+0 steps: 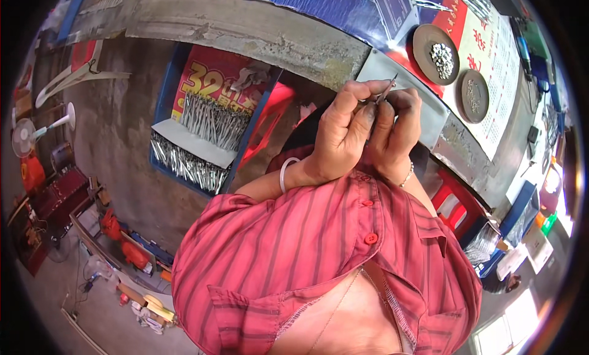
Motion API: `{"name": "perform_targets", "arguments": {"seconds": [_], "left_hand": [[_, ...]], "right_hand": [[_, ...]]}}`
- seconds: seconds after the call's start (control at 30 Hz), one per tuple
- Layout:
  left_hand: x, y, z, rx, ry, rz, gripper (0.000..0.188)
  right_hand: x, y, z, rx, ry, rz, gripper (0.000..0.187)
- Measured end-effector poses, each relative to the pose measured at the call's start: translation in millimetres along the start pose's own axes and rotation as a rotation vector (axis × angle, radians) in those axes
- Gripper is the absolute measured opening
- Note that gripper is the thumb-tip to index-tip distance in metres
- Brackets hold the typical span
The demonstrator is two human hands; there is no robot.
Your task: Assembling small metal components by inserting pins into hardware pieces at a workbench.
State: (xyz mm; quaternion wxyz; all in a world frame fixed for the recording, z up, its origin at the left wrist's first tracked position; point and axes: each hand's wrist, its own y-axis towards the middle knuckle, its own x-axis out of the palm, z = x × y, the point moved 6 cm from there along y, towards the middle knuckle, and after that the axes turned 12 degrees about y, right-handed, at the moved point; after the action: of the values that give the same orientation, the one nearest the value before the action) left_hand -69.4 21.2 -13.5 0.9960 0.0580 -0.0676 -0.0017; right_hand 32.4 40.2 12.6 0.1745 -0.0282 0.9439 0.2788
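Observation:
My left hand [342, 129] and my right hand [394, 129] are close together in front of my chest, both with fingers pinched. Between their fingertips is a thin metal piece [385, 93] with a dark pointed tip; its exact kind is too small to make out. Just beyond my right hand lies a pale grey board [423, 112] at the bench edge. A brown round dish [423, 59] with small silvery-white parts [442, 60] sits farther right. Beside it, a smaller brown dish [469, 112] holds finer small bits.
Left of me, a blue crate [250, 140] holds rows of slender metal pieces [211, 125], divided by a white sheet [193, 140]. More metal pieces [472, 0] lie on the bench at the top right. A red plastic stool [451, 204] stands beside my right arm. A white fan [27, 137] is far left.

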Motion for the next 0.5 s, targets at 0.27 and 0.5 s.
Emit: {"name": "perform_targets", "arguments": {"seconds": [0.27, 0.5], "left_hand": [[-3, -6, -5, 0.053, 0.079, 0.045, 0.027], [-124, -40, -26, -0.216, 0.462, 0.368, 0.02]], "right_hand": [[5, -18, 14, 0.431, 0.224, 0.047, 0.009], [-12, -11, 30, 0.465, 0.474, -0.054, 0.039]]}}
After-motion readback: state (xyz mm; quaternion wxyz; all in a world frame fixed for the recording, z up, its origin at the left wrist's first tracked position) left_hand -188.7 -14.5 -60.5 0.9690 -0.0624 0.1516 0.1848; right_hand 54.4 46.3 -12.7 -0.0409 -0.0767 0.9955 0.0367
